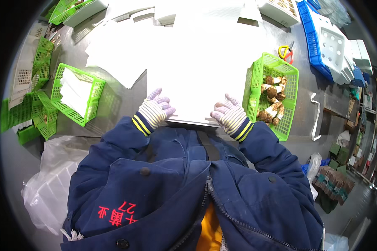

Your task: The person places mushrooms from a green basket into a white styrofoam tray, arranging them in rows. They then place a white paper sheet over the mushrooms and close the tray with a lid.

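A broad white sheet or board [194, 78] lies before me, its near edge facing my body and its far part washed out by glare. At its near left corner rests my left hand [157, 108] in a striped knit glove, fingers apart and fingertips on the white surface. My right hand [231, 114], gloved the same way, has spread fingers over the near right corner. Neither hand visibly grips the sheet. Just beyond my right hand, a green plastic basket [289, 122] holds several brown-capped mushrooms with pale stems [271, 111].
Yellow-and-red-handled scissors [286, 52] lie behind the mushroom basket on the metal table [304, 122]. To the left, white sheets [75, 89] fill another green basket [97, 97]. White foam trays [332, 48] rest on a blue crate [311, 44]. A white strip [315, 116] lies at right.
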`<state>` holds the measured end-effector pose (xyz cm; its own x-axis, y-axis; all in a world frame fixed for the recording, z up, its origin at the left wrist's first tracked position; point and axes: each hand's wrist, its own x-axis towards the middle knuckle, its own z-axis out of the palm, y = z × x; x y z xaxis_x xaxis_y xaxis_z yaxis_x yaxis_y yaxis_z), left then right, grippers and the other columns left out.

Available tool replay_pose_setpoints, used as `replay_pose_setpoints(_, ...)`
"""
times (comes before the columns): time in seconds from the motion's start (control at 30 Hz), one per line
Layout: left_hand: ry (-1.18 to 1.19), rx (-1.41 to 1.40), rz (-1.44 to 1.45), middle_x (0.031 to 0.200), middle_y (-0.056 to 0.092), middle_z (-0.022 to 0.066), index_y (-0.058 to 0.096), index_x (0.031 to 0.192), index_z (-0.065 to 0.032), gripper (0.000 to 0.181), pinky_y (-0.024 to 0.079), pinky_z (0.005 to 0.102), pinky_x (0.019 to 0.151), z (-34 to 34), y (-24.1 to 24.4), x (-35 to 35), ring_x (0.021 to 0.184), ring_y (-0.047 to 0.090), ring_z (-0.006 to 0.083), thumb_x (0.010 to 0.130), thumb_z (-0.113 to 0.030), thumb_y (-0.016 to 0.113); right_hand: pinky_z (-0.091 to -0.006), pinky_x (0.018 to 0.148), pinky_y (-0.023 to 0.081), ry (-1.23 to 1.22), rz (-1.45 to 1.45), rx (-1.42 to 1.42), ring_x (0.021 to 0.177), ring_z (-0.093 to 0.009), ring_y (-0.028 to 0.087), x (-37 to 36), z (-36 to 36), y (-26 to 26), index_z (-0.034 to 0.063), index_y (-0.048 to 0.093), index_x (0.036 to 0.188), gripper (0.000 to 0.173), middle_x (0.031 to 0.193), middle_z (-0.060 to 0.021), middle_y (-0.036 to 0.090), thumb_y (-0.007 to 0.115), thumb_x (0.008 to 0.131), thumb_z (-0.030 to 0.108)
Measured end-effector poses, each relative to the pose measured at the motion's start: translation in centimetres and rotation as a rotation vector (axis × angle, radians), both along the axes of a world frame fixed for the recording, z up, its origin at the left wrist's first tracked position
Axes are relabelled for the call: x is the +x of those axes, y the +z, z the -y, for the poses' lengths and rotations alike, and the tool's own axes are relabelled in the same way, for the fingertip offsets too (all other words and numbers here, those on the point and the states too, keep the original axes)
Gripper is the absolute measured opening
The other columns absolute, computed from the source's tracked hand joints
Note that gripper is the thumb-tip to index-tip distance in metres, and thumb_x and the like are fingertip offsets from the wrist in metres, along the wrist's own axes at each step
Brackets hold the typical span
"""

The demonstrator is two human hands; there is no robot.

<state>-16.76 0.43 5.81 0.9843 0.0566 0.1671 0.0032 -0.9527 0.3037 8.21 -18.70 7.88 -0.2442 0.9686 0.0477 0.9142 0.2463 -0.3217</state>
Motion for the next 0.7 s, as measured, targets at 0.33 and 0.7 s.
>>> replay_pose_setpoints(0.33,-0.061,0.218,-0.649,0.075,0.058,-0.0019,0.061,0.086,-0.0207,0.012,0.024,0.0491,0.11,0.9,-1.1,2.4,0.088,0.057,0.0162,0.08,-0.023,0.051,-0.0498,0.106,0.028,-0.019,0.123,-0.145,0.103,-0.023,0.055,-1.3,0.1,0.0,0.0134,0.06,0.097,0.023,0.092,-0.0042,0.061,0.058,0.075,0.02)
replay_pose_setpoints(0.7,-0.039,-0.201,-0.012,0.1,0.062,0.0156,0.053,0.114,0.0004,0.043,0.047,0.0419,0.08,7.5,-0.9,5.1,0.09,0.06,0.0325,0.073,-0.011,0.062,-0.053,0.101,0.033,-0.288,0.051,0.115,0.068,-0.019,0.059,-4.4,1.9,-1.1,0.0092,0.06,0.085,0.015,0.065,-0.0019,0.056,0.05,0.077,0.017)
